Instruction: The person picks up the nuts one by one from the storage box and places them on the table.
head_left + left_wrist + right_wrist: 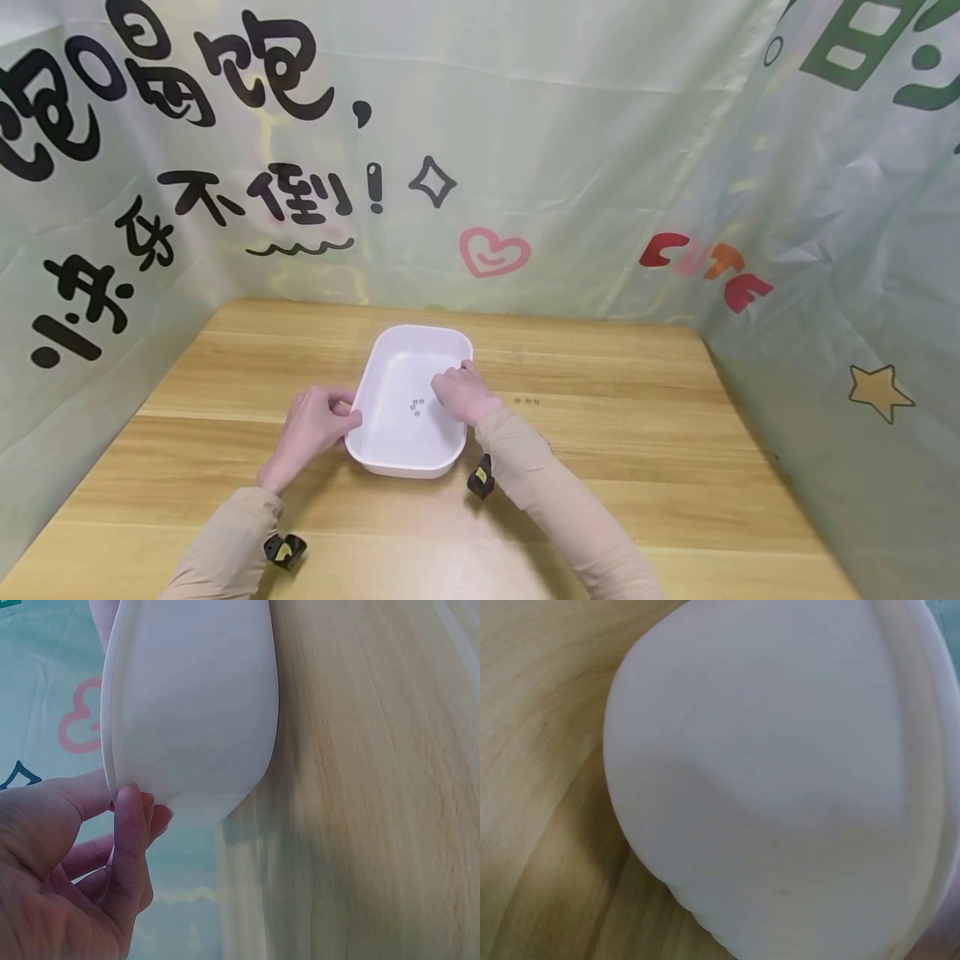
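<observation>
A white rectangular plastic basin (pixel 390 454) with rounded corners is between the two hands at the middle of the table. My left hand (pixel 309 429) pinches its left rim, the thumb and fingers on either side of the lip, as the left wrist view also shows. On the opposite side my right hand (pixel 467 393) grips the right rim with curled fingers. Several tiny ring-like pieces (pixel 417 414) lie on the basin's floor; their exact kind is too small to tell. The right wrist view shows mostly the basin's outer wall (pixel 772 750), with the gripping fingers hidden.
A few more tiny ring-like pieces (pixel 528 402) lie in a row on the wooden table (pixel 637 492), right of the basin. Printed cloth (pixel 585 167) stands behind the table and along both sides.
</observation>
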Available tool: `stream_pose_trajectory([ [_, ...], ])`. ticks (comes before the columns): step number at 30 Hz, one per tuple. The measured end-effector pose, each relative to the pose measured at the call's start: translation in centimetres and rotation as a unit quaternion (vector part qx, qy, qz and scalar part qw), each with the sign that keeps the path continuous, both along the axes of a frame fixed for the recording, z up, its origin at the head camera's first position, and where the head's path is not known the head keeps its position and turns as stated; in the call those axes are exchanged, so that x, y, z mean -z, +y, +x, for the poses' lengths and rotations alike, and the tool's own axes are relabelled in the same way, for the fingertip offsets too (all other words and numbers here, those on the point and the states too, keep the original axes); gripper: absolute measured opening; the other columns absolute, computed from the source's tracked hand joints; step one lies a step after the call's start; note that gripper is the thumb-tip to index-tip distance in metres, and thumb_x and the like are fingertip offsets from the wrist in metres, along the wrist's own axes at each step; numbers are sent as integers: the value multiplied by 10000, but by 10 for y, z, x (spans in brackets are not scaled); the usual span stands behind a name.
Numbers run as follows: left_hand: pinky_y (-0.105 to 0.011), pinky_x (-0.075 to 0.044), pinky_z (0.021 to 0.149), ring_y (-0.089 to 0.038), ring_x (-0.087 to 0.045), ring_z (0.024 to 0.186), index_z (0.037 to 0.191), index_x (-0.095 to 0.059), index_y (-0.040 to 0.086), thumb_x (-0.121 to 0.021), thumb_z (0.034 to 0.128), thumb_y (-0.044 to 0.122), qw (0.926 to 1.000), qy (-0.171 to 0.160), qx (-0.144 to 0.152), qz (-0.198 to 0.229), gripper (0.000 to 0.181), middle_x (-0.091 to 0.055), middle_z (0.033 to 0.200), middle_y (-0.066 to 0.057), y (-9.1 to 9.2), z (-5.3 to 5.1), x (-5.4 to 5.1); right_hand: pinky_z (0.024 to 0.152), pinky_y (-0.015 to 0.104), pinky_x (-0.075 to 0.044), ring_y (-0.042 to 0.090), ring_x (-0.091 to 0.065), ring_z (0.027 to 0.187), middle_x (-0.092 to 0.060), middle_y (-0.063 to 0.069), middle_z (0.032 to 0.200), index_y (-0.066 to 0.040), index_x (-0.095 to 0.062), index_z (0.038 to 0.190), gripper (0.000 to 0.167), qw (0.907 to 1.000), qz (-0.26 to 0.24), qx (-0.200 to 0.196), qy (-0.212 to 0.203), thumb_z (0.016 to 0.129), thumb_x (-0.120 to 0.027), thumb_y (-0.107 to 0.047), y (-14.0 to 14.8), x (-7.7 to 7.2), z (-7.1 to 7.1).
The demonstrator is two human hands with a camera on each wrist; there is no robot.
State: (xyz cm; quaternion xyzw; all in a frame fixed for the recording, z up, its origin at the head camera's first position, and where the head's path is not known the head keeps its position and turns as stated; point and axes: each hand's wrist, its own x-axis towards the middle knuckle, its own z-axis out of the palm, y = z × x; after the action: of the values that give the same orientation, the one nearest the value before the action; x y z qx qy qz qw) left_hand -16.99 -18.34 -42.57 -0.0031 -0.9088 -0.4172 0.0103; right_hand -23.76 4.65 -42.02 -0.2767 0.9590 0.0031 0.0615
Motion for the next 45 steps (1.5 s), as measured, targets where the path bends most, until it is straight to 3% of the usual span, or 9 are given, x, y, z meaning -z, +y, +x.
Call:
stream_pose_trajectory([
  [4,-251,-531,468,-139,-663,516,1072,-713,-90,-675,789,58,10000,-26,11,53,322,-758,807,-171,0,1,-1,919,323,-430,139,-535,677,-721,12,776,-126,-665,773,119,9999,-128,-32,2,880,-655,-74,1,0,-1],
  [10,-248,-535,468,-153,-672,522,1064,-714,-91,-677,790,49,9999,-36,14,103,311,-758,803,-173,1,2,-1,1005,356,-450,150,-568,714,-730,34,805,-104,-679,803,87,9987,-482,74,-114,869,-655,-52,3,0,-1],
  [15,-245,-532,465,-157,-671,518,1064,-714,-89,-668,788,56,10000,-32,15,84,315,-756,797,-163,0,1,-1,876,332,-476,184,-530,770,-691,44,777,-85,-692,803,117,9946,-988,242,-210,884,-622,-39,5,0,-1],
  [18,-250,-532,467,-153,-669,517,1064,-713,-91,-669,787,58,10000,-41,8,79,318,-756,794,-162,1,1,-1,842,326,-466,200,-522,796,-703,70,784,-57,-713,788,139,9891,-1413,271,-296,860,-614,7,7,2,-3],
  [23,-253,-527,469,-147,-667,515,1073,-709,-91,-666,788,65,10000,-64,0,37,328,-756,795,-159,1,1,-1,947,369,-509,227,-627,882,-783,98,938,-37,-788,898,166,9795,-1970,169,-379,845,-652,42,11,4,-5],
  [32,-253,-511,471,-130,-654,516,1072,-712,-83,-663,783,69,10000,-58,1,-26,330,-756,787,-142,0,0,0,935,337,-584,262,-718,1018,-770,144,1063,-10,-770,1025,181,9573,-2694,224,-1023,876,-675,30,17,3,-9],
  [36,-256,-522,474,-128,-654,518,1082,-707,-89,-665,785,65,10000,-79,-14,-37,337,-756,796,-150,0,0,0,970,385,-546,242,-682,991,-757,117,1020,-21,-764,1048,168,9436,-3093,309,-1139,904,-676,-22,22,4,-10],
  [41,-261,-541,482,-132,-663,526,1100,-695,-107,-668,785,58,9999,-105,-15,-4,357,-757,818,-178,0,0,0,1219,468,-343,285,-695,1037,-769,115,986,-22,-763,1047,162,9268,-3588,282,-1074,912,-675,-44,27,4,-11],
  [45,-263,-543,481,-134,-665,522,1102,-691,-112,-669,785,58,9999,-108,-16,-6,360,-757,821,-183,1,0,0,1267,468,-254,333,-681,1150,-780,126,982,-18,-769,1020,146,9196,-3806,233,-947,899,-691,-41,29,7,-12],
])
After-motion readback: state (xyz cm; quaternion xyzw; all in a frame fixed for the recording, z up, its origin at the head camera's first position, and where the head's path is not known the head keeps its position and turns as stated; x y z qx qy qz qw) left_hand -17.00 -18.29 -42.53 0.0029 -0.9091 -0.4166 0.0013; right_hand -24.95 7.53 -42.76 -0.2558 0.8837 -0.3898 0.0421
